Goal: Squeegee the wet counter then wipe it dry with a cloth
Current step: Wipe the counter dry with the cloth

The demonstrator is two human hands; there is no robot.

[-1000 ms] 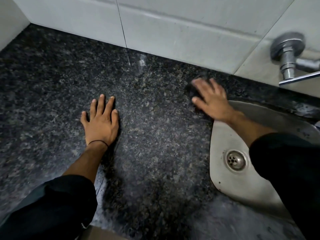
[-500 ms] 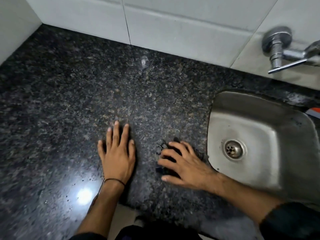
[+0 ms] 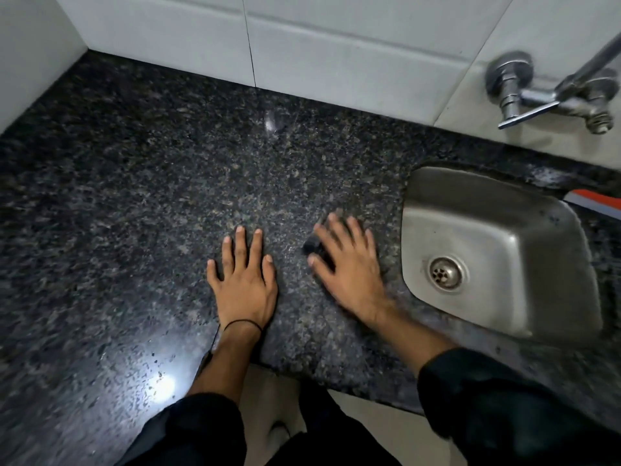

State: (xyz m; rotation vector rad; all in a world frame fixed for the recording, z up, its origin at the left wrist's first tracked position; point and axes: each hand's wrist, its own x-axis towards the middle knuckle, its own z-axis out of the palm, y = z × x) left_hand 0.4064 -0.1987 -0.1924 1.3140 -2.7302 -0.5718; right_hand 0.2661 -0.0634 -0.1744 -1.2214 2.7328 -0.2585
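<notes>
Wiping with the cloth is, as I judge it, the step in hand. My right hand [image 3: 349, 267] lies with fingers spread and fairly straight over a small dark cloth [image 3: 312, 247], pressing it onto the counter [image 3: 134, 203] just left of the sink [image 3: 504, 230]. Only a bunched corner of the cloth shows past forefinger and thumb, and the hand is blurred, so I cannot tell how much fabric sits under the palm. My left hand [image 3: 243, 287] is flat on the stone beside it, fingers straight, holding nothing, apparently bracing me. The two hands are near each other but apart. An orange-and-grey object [image 3: 594, 201] pokes in at the right edge behind the sink. It may be the squeegee, though I cannot be sure. The stone is glossy, and I can't read from that whether it is wet. The next move calls for even downward pressure and overlapping strokes toward the far left corner, with the cloth kept under the palm so it doesn't slip out.
</notes>
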